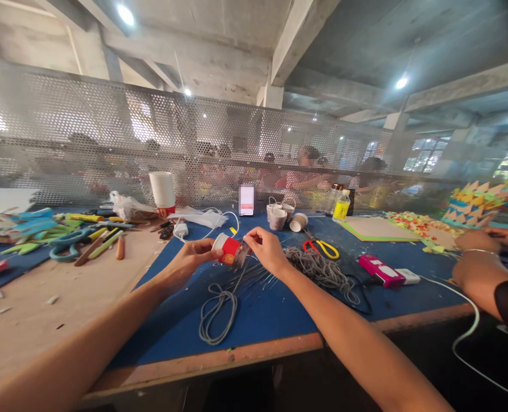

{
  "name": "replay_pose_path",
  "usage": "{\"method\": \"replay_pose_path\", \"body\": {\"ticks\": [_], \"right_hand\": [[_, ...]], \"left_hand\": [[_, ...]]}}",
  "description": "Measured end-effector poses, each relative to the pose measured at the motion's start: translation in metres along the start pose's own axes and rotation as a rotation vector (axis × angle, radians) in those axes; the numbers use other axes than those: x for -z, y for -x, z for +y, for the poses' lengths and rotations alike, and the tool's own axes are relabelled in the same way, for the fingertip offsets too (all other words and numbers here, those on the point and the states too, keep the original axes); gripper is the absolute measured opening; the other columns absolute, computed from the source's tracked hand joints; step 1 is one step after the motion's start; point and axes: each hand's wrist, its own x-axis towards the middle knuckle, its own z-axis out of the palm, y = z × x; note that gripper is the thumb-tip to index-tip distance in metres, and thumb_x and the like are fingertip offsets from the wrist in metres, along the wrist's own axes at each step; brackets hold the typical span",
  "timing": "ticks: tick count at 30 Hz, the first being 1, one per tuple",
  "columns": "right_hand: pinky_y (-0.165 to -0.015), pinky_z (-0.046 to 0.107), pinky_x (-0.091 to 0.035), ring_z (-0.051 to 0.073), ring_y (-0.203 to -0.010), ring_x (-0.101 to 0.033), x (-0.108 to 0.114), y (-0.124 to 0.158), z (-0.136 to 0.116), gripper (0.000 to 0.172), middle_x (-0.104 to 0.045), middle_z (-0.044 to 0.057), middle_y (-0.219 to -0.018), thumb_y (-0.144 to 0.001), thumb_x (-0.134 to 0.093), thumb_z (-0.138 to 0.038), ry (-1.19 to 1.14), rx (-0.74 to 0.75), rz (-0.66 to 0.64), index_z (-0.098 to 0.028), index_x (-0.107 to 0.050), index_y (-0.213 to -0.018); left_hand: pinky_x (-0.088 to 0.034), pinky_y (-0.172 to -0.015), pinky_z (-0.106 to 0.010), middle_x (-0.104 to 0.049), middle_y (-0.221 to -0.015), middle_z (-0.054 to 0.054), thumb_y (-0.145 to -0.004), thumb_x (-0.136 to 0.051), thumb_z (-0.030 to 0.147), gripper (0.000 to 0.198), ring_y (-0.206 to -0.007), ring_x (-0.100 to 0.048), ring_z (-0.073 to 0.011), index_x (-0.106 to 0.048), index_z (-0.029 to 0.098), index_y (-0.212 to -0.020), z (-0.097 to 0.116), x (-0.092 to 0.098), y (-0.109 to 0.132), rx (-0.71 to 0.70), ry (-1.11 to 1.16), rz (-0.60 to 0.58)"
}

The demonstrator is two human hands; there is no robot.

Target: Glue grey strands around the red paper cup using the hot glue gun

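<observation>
My left hand is closed round a red paper cup, held on its side above the blue mat. My right hand pinches a grey cord against the cup's lower end; part of the cup there looks wrapped in cord. The cord hangs down and loops on the mat below my hands. A larger tangle of the same grey cord lies just right of my right wrist.
Yellow-handled scissors, cord-wrapped cups, a white cup stack, a phone, a yellow glue bottle and a pink tool lie about. Another person's hands work at right. A perforated metal screen stands behind.
</observation>
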Motion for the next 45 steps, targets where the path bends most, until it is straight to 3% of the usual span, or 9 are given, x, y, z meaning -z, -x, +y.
{"method": "replay_pose_path", "body": {"ticks": [26,45], "right_hand": [[-0.062,0.023,-0.047,0.014,-0.062,-0.066,-0.001,-0.001,0.005,0.013,-0.068,-0.003,-0.065,-0.089,-0.061,-0.028,0.006,-0.052,-0.076,-0.021,-0.064,-0.078],[-0.064,0.024,-0.047,0.014,-0.061,-0.064,-0.001,-0.005,0.010,0.013,-0.067,-0.002,-0.065,-0.090,-0.061,-0.025,-0.067,-0.107,-0.161,-0.019,-0.064,-0.078]], "left_hand": [[-0.049,-0.082,-0.032,-0.078,-0.086,-0.006,-0.078,-0.078,0.038,0.019,-0.082,-0.068,-0.0226,-0.079,0.020,-0.083,-0.005,0.006,-0.003,-0.079,-0.087,-0.054],[-0.049,-0.081,-0.034,-0.078,-0.087,-0.007,-0.077,-0.079,0.038,0.019,-0.081,-0.068,-0.0238,-0.080,0.021,-0.085,-0.012,0.009,-0.007,-0.068,-0.031,-0.075]]}}
